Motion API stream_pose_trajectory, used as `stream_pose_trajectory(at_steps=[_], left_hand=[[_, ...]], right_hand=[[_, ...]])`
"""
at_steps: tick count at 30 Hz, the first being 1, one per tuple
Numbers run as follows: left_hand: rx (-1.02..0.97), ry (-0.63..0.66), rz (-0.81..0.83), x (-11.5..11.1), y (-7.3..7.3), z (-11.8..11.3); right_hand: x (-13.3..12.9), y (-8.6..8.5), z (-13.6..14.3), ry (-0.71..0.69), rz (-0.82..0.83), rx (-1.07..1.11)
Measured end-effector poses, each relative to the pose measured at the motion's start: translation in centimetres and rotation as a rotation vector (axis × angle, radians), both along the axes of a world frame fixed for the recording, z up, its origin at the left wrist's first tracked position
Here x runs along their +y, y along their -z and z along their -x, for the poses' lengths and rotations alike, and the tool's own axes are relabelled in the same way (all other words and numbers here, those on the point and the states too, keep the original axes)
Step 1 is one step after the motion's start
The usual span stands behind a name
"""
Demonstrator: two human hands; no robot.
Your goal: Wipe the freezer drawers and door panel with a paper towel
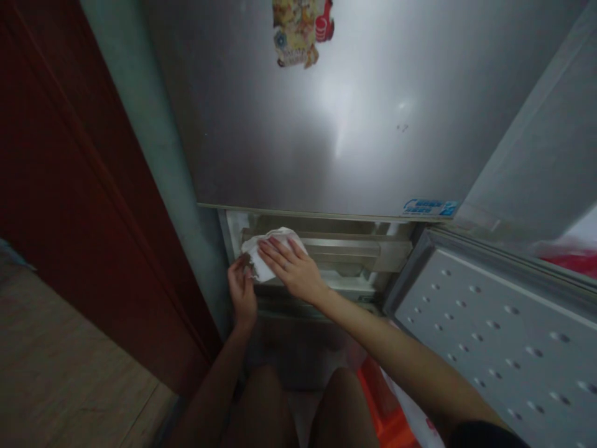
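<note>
A crumpled white cloth [267, 256], or perhaps paper, is held up in front of the open lower compartment of a fridge [326, 149]. A dark, dirty-looking patch shows at its left edge. My left hand [242, 292] pinches that left edge between thumb and fingers. Across the cloth's front lies my right hand [296, 267], flat, its fingers stretched out and pointing up and left. Behind the cloth is a pale drawer [354, 247] with a bar-like front; the cloth and my right hand hide its left part.
The lower fridge door [494, 336] stands swung open to the right, its inner panel dimpled. At left are a pale green wall [140, 124] and a dark red door frame [93, 186]. An orange plastic item [385, 404] sits low beside my knees. A sticker [298, 31] marks the upper door.
</note>
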State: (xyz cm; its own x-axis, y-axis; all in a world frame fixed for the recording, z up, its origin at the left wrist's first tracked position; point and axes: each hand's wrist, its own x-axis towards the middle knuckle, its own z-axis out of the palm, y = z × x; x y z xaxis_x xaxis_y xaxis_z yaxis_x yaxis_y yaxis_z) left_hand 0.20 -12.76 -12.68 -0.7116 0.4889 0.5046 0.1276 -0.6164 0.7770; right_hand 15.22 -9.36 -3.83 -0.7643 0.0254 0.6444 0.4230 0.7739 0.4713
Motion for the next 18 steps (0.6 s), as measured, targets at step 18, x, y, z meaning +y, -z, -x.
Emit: stream_pose_trajectory(at_steps=[18], left_hand=[[-0.927,0.646,0.040,-1.7,-2.8,1.9]], right_hand=[[1.0,2.0,3.3,-0.217,-0.098,-0.095]])
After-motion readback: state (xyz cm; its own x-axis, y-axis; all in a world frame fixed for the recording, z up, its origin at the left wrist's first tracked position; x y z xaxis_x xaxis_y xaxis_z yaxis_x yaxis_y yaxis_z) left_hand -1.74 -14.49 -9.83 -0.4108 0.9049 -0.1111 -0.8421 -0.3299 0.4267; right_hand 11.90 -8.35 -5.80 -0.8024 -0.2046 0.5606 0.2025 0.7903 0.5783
